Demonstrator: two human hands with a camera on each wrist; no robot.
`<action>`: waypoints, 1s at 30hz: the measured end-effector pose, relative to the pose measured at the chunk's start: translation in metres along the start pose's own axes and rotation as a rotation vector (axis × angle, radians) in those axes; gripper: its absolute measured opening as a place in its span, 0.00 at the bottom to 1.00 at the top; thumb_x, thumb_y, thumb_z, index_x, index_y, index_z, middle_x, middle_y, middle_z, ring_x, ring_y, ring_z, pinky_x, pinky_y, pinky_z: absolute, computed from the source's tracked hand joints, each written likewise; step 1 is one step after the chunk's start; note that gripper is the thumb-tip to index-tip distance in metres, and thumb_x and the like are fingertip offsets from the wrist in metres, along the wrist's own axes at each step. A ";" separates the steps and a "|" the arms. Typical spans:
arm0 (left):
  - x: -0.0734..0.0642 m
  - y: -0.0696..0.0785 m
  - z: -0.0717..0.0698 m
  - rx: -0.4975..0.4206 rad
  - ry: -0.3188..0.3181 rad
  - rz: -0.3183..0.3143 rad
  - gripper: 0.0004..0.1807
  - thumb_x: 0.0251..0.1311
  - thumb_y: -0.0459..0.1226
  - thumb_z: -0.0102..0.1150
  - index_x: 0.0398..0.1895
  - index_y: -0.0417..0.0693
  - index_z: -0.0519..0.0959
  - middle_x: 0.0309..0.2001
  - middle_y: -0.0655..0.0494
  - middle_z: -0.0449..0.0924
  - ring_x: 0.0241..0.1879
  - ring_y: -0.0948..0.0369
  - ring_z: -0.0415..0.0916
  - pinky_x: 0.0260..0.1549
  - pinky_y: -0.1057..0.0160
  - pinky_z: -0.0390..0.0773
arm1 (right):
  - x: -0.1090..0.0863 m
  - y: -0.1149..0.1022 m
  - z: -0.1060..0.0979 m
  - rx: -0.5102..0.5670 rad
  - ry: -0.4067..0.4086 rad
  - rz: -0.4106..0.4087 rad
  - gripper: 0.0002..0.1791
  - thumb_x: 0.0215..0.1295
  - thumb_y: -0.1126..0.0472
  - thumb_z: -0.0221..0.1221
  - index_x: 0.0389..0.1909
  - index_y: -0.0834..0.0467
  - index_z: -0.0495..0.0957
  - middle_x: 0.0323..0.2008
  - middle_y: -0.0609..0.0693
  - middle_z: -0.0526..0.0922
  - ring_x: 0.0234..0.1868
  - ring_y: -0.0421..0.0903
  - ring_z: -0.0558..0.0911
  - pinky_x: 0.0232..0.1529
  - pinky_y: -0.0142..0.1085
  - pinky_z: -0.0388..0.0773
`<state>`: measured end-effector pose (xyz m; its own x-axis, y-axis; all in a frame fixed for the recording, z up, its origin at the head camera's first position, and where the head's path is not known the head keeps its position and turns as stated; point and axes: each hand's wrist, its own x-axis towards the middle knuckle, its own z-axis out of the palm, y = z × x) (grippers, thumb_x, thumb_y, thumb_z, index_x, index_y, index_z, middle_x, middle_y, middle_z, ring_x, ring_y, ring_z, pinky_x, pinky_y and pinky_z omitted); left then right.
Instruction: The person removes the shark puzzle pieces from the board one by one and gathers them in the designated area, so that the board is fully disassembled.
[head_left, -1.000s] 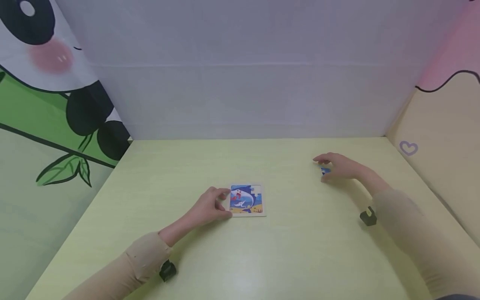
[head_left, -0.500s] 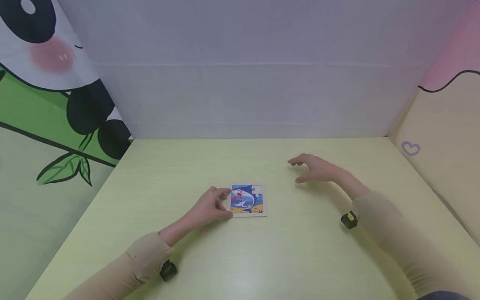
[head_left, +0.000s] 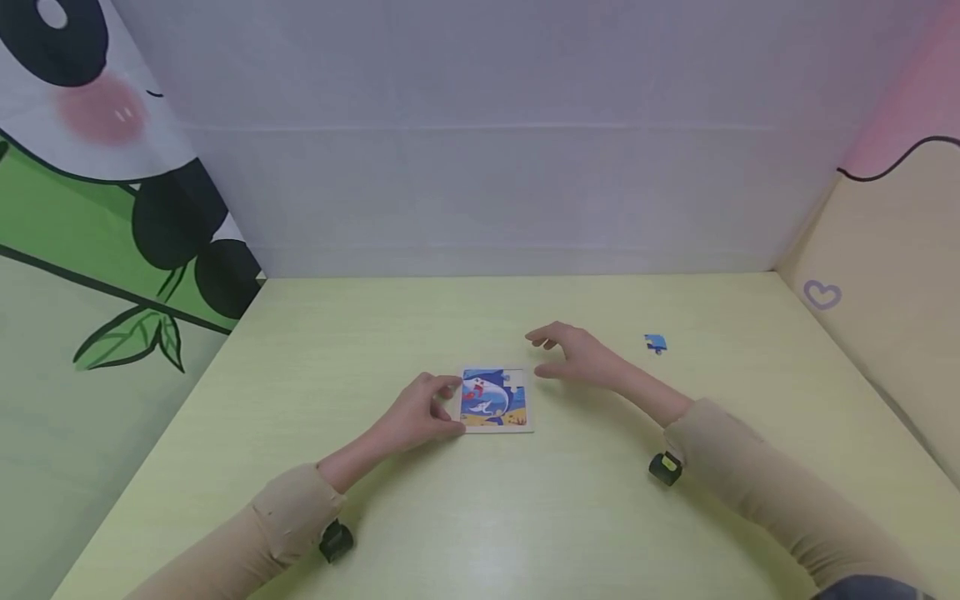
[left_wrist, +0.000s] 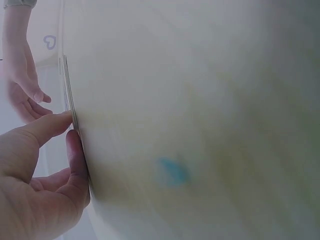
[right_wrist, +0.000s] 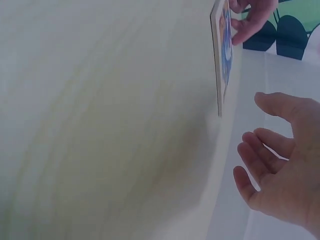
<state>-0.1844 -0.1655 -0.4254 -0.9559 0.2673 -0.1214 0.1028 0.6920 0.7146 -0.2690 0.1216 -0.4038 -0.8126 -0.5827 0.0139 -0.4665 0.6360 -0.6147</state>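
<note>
A small square jigsaw puzzle (head_left: 492,400) with a blue shark-like picture and a pale border lies flat on the table. A bare pale gap shows in its upper right corner. My left hand (head_left: 420,412) holds the puzzle's left edge, thumb at the lower corner and curled fingers at the upper one. Just right of the puzzle hovers my right hand (head_left: 581,358), fingers spread apart and nothing between them; the right wrist view shows the same hand (right_wrist: 287,165) apart from the board. Farther right lies a loose blue puzzle piece (head_left: 656,342).
The light yellow table (head_left: 480,517) ends at a pale back wall (head_left: 480,200). A panda-patterned panel (head_left: 150,217) stands on the left and a beige and pink one (head_left: 892,333) on the right. Small black devices hang at both wrists.
My right hand has moved left, away from the loose puzzle piece and over beside the puzzle. The piece stays on the table, now uncovered. My left hand has not moved.
</note>
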 end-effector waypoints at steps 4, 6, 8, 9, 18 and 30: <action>0.000 0.000 -0.001 0.006 0.004 0.000 0.40 0.47 0.33 0.75 0.67 0.42 0.71 0.50 0.47 0.73 0.33 0.65 0.78 0.32 0.70 0.79 | 0.000 -0.013 0.013 0.035 0.037 0.000 0.30 0.62 0.58 0.65 0.65 0.58 0.72 0.58 0.56 0.80 0.58 0.53 0.78 0.59 0.49 0.76; 0.000 0.001 -0.001 0.005 0.003 -0.002 0.39 0.47 0.33 0.75 0.67 0.42 0.71 0.50 0.47 0.73 0.33 0.65 0.78 0.32 0.70 0.79 | 0.001 -0.018 0.020 0.052 0.050 0.002 0.29 0.62 0.59 0.65 0.64 0.58 0.73 0.57 0.55 0.80 0.57 0.52 0.78 0.59 0.48 0.76; 0.000 0.001 -0.001 0.003 0.001 -0.006 0.39 0.48 0.33 0.75 0.67 0.43 0.71 0.50 0.47 0.72 0.33 0.64 0.78 0.32 0.70 0.79 | 0.001 -0.021 0.027 0.064 0.054 0.002 0.28 0.62 0.60 0.65 0.64 0.58 0.73 0.56 0.55 0.81 0.57 0.52 0.78 0.59 0.47 0.76; 0.000 0.001 0.000 0.002 -0.001 -0.006 0.39 0.48 0.33 0.75 0.67 0.43 0.71 0.50 0.47 0.72 0.33 0.64 0.78 0.32 0.70 0.79 | 0.002 -0.023 0.031 0.067 0.053 0.004 0.28 0.62 0.61 0.66 0.63 0.58 0.73 0.56 0.54 0.81 0.56 0.51 0.79 0.59 0.47 0.76; 0.001 -0.001 0.001 -0.016 -0.008 -0.009 0.39 0.49 0.33 0.74 0.67 0.43 0.71 0.51 0.47 0.72 0.34 0.64 0.78 0.32 0.69 0.80 | 0.005 -0.031 0.051 -0.034 0.007 0.027 0.27 0.61 0.59 0.67 0.61 0.58 0.75 0.56 0.52 0.81 0.58 0.48 0.78 0.63 0.44 0.74; 0.001 0.001 0.000 -0.014 -0.013 -0.004 0.38 0.49 0.33 0.74 0.67 0.42 0.71 0.51 0.46 0.72 0.34 0.64 0.78 0.32 0.70 0.80 | 0.012 -0.038 0.049 -0.002 -0.050 0.060 0.29 0.60 0.62 0.67 0.63 0.63 0.73 0.54 0.55 0.80 0.56 0.49 0.78 0.63 0.43 0.74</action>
<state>-0.1851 -0.1650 -0.4246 -0.9528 0.2730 -0.1331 0.0948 0.6834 0.7238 -0.2442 0.0656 -0.4186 -0.8207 -0.5680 -0.0622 -0.4183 0.6713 -0.6118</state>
